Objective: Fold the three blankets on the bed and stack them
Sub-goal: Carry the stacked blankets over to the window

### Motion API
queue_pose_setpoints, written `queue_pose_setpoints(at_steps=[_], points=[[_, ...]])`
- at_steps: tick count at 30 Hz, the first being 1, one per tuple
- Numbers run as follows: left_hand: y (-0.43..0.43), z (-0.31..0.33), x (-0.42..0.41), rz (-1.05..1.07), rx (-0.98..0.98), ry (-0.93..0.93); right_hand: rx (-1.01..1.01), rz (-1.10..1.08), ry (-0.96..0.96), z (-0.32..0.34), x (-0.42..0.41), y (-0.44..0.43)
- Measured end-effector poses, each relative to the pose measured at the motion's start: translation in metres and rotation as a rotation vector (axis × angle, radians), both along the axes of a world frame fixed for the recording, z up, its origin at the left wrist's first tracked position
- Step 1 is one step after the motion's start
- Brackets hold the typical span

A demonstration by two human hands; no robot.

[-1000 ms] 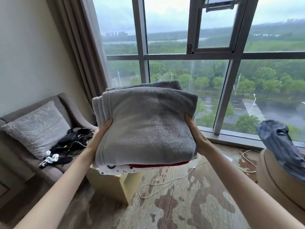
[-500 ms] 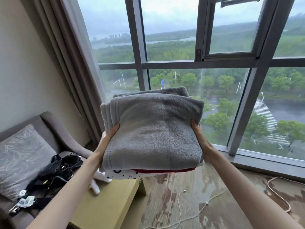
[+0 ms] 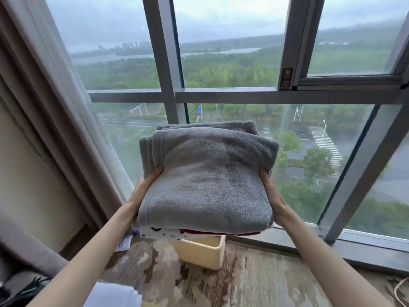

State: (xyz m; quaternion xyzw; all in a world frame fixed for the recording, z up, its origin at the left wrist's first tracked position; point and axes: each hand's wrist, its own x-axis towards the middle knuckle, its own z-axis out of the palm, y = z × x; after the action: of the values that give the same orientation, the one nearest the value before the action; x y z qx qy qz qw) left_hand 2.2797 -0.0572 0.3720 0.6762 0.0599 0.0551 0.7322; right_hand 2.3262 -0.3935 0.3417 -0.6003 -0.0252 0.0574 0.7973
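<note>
So we hold the blanket stack [image 3: 205, 180] aloft | left hand [image 3: 143, 189] clamps its left edge | right hand [image 3: 269, 191] clamps the right

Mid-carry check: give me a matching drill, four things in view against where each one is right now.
Things:
1. grey blanket
2. cream box
3. curtain
4. left hand

Places:
A. on the carpet, below the held stack
B. against the stack's left side
C. top of the stack
D. hanging left of the window

Pairs: 1-C, 2-A, 3-D, 4-B
</note>
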Motion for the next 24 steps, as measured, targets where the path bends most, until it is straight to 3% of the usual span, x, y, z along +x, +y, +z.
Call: queue_pose_setpoints(at_steps=[8, 13, 17, 24], points=[[0.031, -0.058, 0.188, -0.111, 0.014, 0.166, 0.014, -0.081, 0.204, -0.065, 0.153, 0.031], [0.044, -0.111, 0.28, -0.038, 0.115, 0.183, 0.075, -0.065, 0.349, -0.123, 0.242, 0.052], [0.06, -0.173, 0.353, -0.025, 0.162, 0.288, 0.07, -0.063, 0.421, -0.183, 0.3, 0.064], [0.081, -0.321, 0.421, -0.072, 0.067, 0.477, -0.085, -0.086, 0.477, -0.307, 0.345, 0.083]])
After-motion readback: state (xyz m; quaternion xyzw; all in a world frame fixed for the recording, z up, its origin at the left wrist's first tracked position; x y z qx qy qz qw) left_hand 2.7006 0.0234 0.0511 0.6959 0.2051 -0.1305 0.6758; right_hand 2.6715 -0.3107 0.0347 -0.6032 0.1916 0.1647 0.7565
